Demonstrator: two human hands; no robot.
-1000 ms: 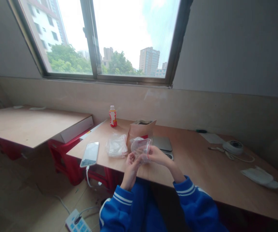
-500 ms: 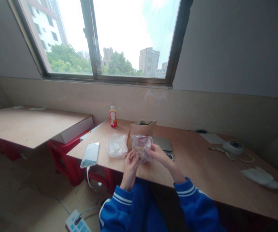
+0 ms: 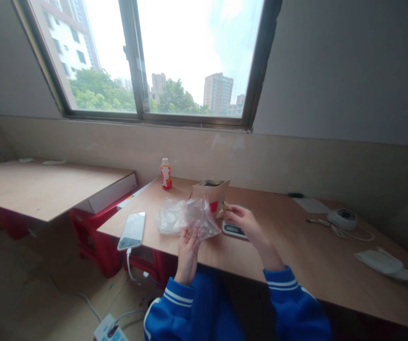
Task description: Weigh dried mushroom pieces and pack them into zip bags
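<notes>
My left hand [image 3: 189, 244] pinches the lower edge of a clear zip bag [image 3: 200, 215], tilted in front of a brown paper pouch [image 3: 209, 190]. Between the fingertips of my right hand [image 3: 241, 219] are light-brown dried pieces [image 3: 225, 209]; their exact kind I cannot make out. These pieces are just right of the bag's mouth and above a small digital scale [image 3: 234, 230], whose plate is mostly covered by my hand. The pouch stands upright and open at the top, with a red patch low on its front. More clear plastic bags [image 3: 169, 219] lie to the left.
A red and white bottle [image 3: 166, 174] stands near the wall. At the table's left edge lies a phone [image 3: 132, 231] with a cable plugged in. A round white device [image 3: 342, 218] with its cord and a white crumpled wrapper [image 3: 383, 263] are on the right.
The light-brown pieces were inside the zip bag between both hands. My right hand has moved right, away from the bag, with pieces in its fingers. The left hand still holds the bag.
</notes>
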